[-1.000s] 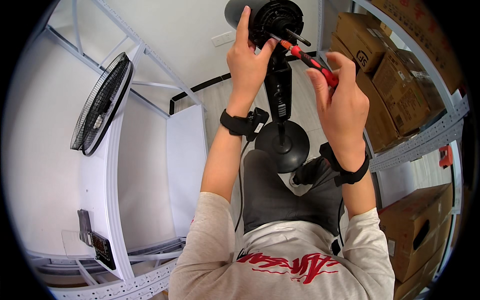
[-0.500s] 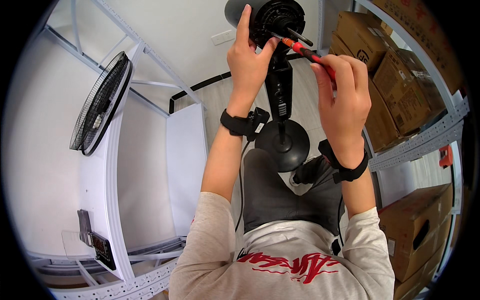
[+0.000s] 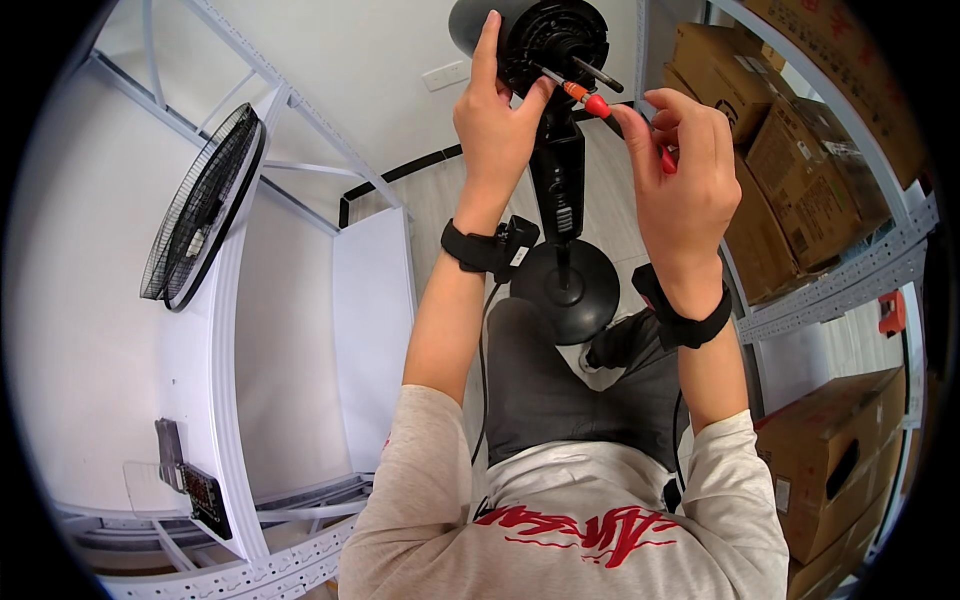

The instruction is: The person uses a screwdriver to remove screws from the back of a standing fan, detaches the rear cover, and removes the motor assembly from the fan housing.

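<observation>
The black motor head [image 3: 590, 25] of a stand fan is at the top, its round front face bare and a metal shaft sticking out. My left hand [image 3: 495, 125] grips its side, index finger stretched along the housing and thumb beside the screwdriver tip. In my right hand [image 3: 690, 180] is a red and black screwdriver [image 3: 597, 105], pinched at the handle between thumb and fingers. Its tip points into the front face of the motor head; the exact contact point is too small to make out. Below run the black post [image 3: 557, 185] and round base [image 3: 590, 305].
A fan grille [image 3: 205, 210] leans on the white shelf [image 3: 195, 370] at left, with a small screwdriver bit case [image 3: 205, 500] lower on it. Cardboard boxes [image 3: 800, 180] fill the rack at right. Another box [image 3: 830, 450] stands lower right. Cables hang from my wristbands.
My right fingers have loosened and shifted around the screwdriver handle, and the handle has turned. My left hand and the fan head have hardly moved.
</observation>
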Demonstrator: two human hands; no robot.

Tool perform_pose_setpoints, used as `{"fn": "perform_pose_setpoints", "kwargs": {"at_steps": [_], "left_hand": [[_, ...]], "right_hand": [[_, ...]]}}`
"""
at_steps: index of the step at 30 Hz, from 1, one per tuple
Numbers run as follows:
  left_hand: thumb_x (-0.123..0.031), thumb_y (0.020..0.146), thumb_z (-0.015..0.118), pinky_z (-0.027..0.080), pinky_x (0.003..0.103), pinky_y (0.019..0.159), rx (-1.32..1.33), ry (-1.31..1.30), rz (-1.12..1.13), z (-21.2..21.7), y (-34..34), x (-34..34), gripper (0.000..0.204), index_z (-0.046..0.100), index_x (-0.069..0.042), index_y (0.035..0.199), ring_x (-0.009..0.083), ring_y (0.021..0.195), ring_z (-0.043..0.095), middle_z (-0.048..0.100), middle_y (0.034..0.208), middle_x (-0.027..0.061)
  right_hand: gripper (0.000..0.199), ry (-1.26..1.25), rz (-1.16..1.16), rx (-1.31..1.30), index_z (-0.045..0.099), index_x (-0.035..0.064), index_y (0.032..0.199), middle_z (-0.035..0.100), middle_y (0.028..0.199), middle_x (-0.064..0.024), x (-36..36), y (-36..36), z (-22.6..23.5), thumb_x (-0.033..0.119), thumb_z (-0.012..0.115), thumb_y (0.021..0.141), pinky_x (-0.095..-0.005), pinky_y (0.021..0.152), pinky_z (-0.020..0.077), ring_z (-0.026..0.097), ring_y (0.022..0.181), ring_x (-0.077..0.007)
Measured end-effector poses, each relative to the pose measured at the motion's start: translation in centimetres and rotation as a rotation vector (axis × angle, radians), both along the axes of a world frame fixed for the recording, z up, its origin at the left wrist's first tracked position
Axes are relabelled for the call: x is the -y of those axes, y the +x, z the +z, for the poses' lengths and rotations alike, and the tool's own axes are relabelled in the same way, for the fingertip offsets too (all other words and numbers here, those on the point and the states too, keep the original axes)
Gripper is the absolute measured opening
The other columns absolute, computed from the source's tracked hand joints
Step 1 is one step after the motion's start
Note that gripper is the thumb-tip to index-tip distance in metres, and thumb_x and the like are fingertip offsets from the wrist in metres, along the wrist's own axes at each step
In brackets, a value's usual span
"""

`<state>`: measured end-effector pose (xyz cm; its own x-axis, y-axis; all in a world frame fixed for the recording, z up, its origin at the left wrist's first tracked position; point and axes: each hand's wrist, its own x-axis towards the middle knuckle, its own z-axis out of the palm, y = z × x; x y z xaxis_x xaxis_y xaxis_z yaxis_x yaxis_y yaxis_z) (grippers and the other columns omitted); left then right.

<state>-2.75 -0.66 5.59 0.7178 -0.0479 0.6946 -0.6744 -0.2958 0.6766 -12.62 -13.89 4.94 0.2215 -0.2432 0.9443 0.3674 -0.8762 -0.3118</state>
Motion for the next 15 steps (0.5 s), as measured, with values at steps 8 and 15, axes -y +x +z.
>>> {"fn": "perform_pose_setpoints", "kwargs": {"at_steps": [8,15], "left_hand": [[0.001,0.08,0.072,0.045,0.027,0.06,0.054,-0.043,-0.019,-0.4,0.4,0.3,0.079,0.039,-0.015,0.151,0.0117,0.067,0.051,0.067,0.089,0.0074],[-0.001,0.081,0.072,0.046,0.027,0.061,0.053,0.004,0.027,-0.3,0.3,0.0,0.078,0.039,-0.014,0.151,0.0114,0.068,0.053,0.068,0.09,0.0084]], "right_hand": [[0.023,0.165,0.297,0.09,0.063,0.0028,0.093,0.062,0.083,-0.0079,0.4,-0.1,-0.7,0.011,0.081,0.081,-0.0256,0.057,0.0481,0.059,0.066,-0.0157],[0.023,0.103,0.115,-0.297,0.063,0.0044,0.099,0.06,0.084,-0.0093,0.4,-2.2,0.0,0.013,0.078,0.084,-0.0274,0.054,0.0475,0.059,0.065,-0.0162]]}}
